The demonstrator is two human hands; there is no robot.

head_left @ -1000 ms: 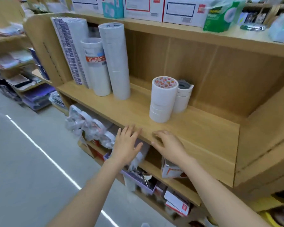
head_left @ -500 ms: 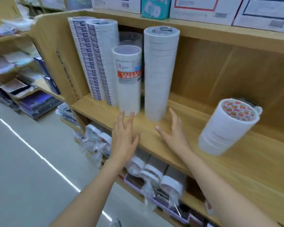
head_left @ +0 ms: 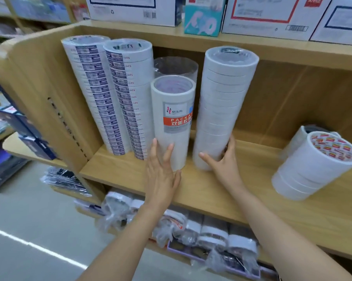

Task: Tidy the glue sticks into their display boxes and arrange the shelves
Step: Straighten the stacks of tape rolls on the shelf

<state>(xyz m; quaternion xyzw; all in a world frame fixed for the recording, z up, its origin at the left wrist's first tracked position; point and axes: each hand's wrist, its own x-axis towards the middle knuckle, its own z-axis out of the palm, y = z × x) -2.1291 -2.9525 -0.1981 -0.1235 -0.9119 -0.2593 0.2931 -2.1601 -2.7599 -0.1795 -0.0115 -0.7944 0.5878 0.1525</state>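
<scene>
Head view: left hand (head_left: 160,175), fingers straight and slightly spread, touches the base of the labelled stack (head_left: 173,118), right hand (head_left: 223,163) grips the base of the plain stack (head_left: 221,108) just beside it between thumb and curled fingers; both stand upright on the shelf (head_left: 211,191).

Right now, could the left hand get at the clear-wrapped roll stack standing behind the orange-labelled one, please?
Probably not directly. The left hand touches the orange-labelled stack, which stands in front of the clear-wrapped stack; the barcoded stack and the tall white stack flank it, leaving only its top free.
</scene>
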